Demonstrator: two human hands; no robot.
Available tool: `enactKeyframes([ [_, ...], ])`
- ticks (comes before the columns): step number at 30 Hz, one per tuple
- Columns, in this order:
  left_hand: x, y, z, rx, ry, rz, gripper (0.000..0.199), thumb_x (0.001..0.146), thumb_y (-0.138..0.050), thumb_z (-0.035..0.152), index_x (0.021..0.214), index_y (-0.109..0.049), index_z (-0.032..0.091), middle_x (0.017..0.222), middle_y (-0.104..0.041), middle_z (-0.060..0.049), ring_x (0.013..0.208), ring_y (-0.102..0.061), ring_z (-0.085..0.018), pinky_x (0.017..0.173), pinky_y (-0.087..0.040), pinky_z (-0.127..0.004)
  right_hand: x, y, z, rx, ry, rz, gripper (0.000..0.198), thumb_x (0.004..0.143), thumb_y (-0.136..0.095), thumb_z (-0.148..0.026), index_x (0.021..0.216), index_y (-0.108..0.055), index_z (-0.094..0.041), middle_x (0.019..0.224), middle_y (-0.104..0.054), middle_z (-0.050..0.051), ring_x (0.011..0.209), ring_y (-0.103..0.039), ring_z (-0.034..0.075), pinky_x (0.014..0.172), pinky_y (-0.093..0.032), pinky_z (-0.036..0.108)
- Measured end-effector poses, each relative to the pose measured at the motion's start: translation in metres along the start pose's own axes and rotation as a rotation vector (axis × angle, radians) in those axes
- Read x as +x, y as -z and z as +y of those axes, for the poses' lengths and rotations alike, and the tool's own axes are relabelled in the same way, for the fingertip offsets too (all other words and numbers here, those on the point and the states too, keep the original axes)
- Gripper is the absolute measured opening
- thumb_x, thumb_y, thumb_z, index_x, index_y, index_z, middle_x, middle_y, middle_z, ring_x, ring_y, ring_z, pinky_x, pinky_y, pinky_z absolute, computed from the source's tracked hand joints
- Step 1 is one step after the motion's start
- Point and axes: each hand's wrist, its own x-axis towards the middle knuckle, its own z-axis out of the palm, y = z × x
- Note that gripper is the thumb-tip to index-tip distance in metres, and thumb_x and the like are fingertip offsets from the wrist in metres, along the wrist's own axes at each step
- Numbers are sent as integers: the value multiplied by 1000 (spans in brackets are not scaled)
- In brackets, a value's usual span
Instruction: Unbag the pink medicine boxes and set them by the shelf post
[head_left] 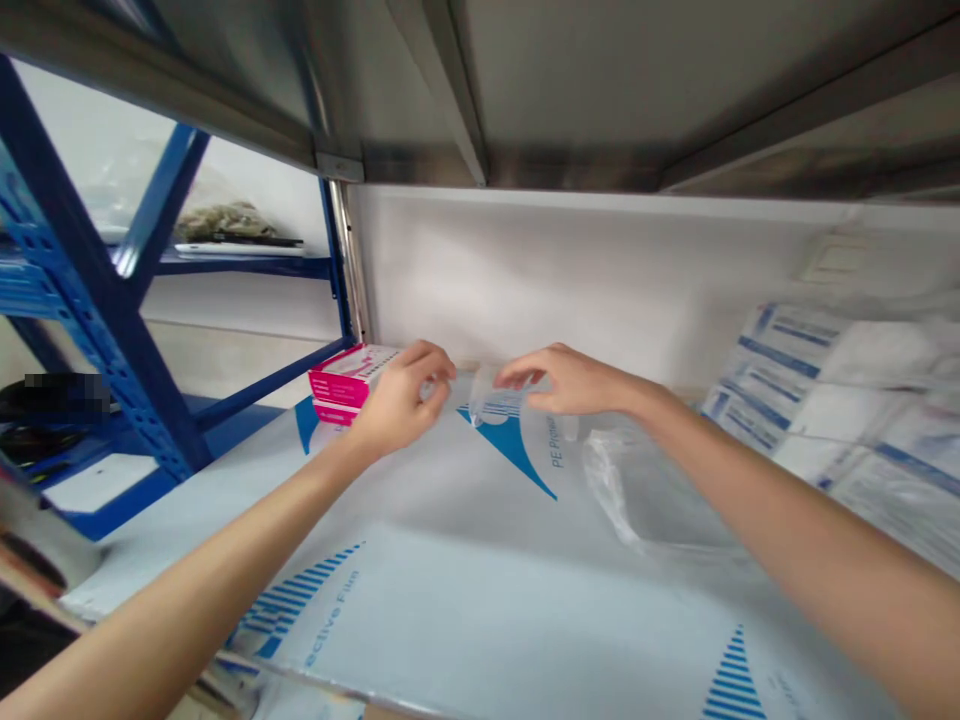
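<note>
My left hand [411,398] is over the shelf beside two stacked pink and white boxes [341,385]. Its fingers are curved, with a gap between them and the thumb, and nothing shows inside. Opposite it, my right hand [559,380] reaches in with bent fingers, the thumb apart below them. A small clear plastic piece [482,400] is between the two hands, close to the right fingertips; whether they touch it I cannot tell. Under both hands lies the shelf surface [480,590], covered in pale film with blue print.
A crumpled clear plastic bag [615,490] lies below my right forearm. White and blue packets [780,375] are piled at the right against the wall [562,270]. A metal shelf [570,90] hangs low overhead, and a blue rack post [97,270] stands at the left.
</note>
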Motion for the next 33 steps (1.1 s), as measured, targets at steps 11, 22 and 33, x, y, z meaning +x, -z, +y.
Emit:
enactKeyframes([
  [11, 16, -110, 109, -434, 0, -531, 19, 92, -54, 22, 104, -69, 20, 102, -71, -7, 89, -66, -20, 79, -52, -33, -139, -9, 56, 61, -122, 10, 27, 76, -64, -14, 99, -74, -24, 103, -75, 4, 99, -68, 23, 93, -50, 37],
  [22, -21, -134, 132, -880, 205, -418, 51, 86, -68, 25, 133, -49, 28, 134, -56, -11, 125, -52, -25, 103, -44, -44, -157, -34, 72, 862, -447, 737, 35, 74, -70, -53, 64, -68, -20, 66, -71, 4, 64, -66, 18, 61, -52, 28],
  [33, -21, -138, 131, -840, 233, -286, 31, 81, -74, 30, 106, -57, 22, 102, -63, -5, 102, -60, -20, 96, -46, -37, -163, -22, 49, 1286, -636, 699, 20, 82, -50, -29, 82, -68, -20, 86, -76, 8, 83, -72, 23, 82, -58, 34],
])
